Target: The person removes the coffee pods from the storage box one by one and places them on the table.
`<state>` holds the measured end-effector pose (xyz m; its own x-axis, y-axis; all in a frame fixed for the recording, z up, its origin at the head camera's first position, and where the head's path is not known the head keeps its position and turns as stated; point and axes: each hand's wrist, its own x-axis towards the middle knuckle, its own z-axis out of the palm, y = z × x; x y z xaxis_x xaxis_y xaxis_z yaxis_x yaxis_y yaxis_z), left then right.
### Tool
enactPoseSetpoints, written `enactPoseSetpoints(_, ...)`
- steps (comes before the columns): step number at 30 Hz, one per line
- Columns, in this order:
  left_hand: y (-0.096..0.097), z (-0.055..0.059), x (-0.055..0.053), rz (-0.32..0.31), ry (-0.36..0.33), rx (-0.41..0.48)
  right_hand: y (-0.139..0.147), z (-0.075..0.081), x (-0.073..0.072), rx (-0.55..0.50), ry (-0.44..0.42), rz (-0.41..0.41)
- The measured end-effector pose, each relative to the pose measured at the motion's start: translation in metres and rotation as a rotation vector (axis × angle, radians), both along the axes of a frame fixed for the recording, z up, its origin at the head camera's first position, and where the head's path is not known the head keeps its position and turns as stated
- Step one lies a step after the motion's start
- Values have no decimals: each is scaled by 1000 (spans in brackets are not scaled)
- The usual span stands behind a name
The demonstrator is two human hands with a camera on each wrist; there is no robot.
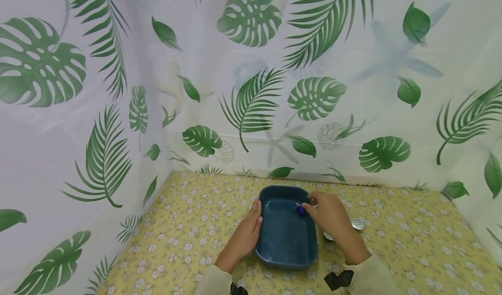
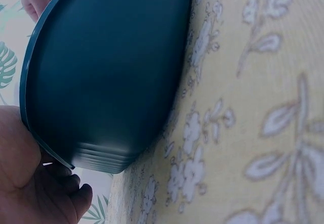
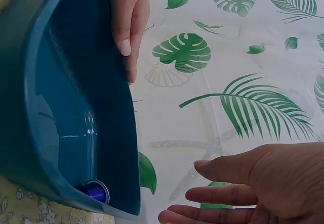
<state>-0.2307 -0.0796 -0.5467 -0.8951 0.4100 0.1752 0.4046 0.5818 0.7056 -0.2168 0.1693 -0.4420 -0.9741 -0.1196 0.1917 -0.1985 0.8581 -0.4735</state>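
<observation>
A deep blue-green plastic basin (image 1: 288,234) stands on the cloth. My left hand (image 1: 247,229) rests against its left wall near the rim, with outstretched fingers in the head view. A small shiny blue capsule with a silvery rim (image 3: 96,191) lies inside the basin by the wall nearest my right hand. In the right wrist view my right hand (image 3: 238,188) is apart from the capsule, its fingers extended and holding nothing. From the head view, the right fingertips look close beside the blue capsule (image 1: 300,209), over the basin's right rim.
Right of the basin lie a round silvery piece (image 1: 357,224) and another small one (image 1: 328,236), partly hidden by my right arm. A yellow flowered cloth (image 1: 188,242) covers the table. White leaf-printed sheets (image 1: 235,112) hang behind and at the sides.
</observation>
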Motion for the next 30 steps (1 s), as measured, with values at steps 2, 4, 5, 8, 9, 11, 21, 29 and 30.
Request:
enactPoseSetpoints(2,0,0,0,2,-1,-3,-3,-1,-4,0,-18,-4)
enactPoseSetpoints(4,0,0,0,6,2,-6,-5,-2,-9,2,-32,-4)
enactPoseSetpoints(5,0,1,0,7,5,-7,-7,-3,-11,6,-34,-2)
enactPoseSetpoints(8,0,2,0,5,5,-5,-10,-6,-18,8,-38,0)
enactPoseSetpoints(9,0,2,0,3,4,-6,-10,-8,-20,4,-35,-3)
enactPoseSetpoints(11,0,3,1,2,3,-4,-12,-10,-24,0,-42,-14)
enactPoseSetpoints(21,0,4,2,1,-17,-9,-20,-24,-41,-23,-78,-20)
enactPoseSetpoints(29,0,2,2,-10,-6,-15,-31,-27,-42,20,-134,-35)
enactPoseSetpoints(30,0,2,2,-12,-3,-14,-32,-28,-42,31,-140,-36)
